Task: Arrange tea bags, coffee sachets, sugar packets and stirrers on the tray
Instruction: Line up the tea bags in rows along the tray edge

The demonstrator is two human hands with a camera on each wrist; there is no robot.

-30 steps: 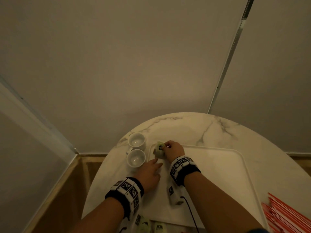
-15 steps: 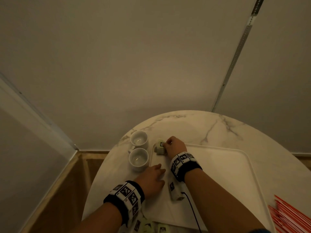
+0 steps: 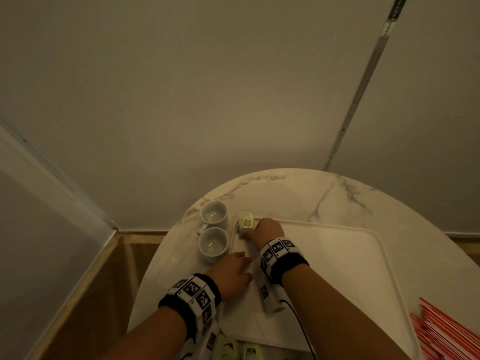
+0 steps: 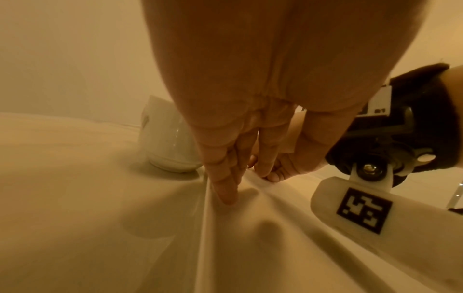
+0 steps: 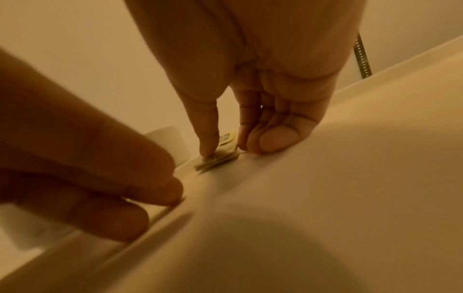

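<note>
Tray (image 3: pixel 337 268): a large white rectangular one with a raised rim, filling the middle and right of the round marble surface (image 3: pixel 298 193) in front of you. From its centre, your tea bags (image 3: pixel 246 222) sit at about ten o'clock, a small pale green pile in the far left corner, the top one tilted up against the rim. In the right wrist view the tea bags (image 5: pixel 218 156) show as a thin stack lying flat on the tray floor (image 5: pixel 325 178).

Your right hand (image 3: pixel 267 231) is at that corner. Its forefinger is straight and presses down on the stack, the thumb rests flat on the tray just beside it, and the other fingers are loosely bent; it grips nothing.

Your left hand (image 3: pixel 232 272) lies at about eight o'clock, fingers straight and together, their tips touching the left rim of the tray (image 4: pixel 204 218). It holds nothing.

Two white cups (image 3: pixel 213 229) stand upright on the surface just outside the left rim, at about nine o'clock, one behind the other and close together.

At four o'clock, off the tray at the right edge of the head view, lies a bundle of red-and-white stirrers (image 3: pixel 449 333). At six o'clock, near the bottom edge, more pale green packets (image 3: pixel 241 350) lie on the surface.
</note>
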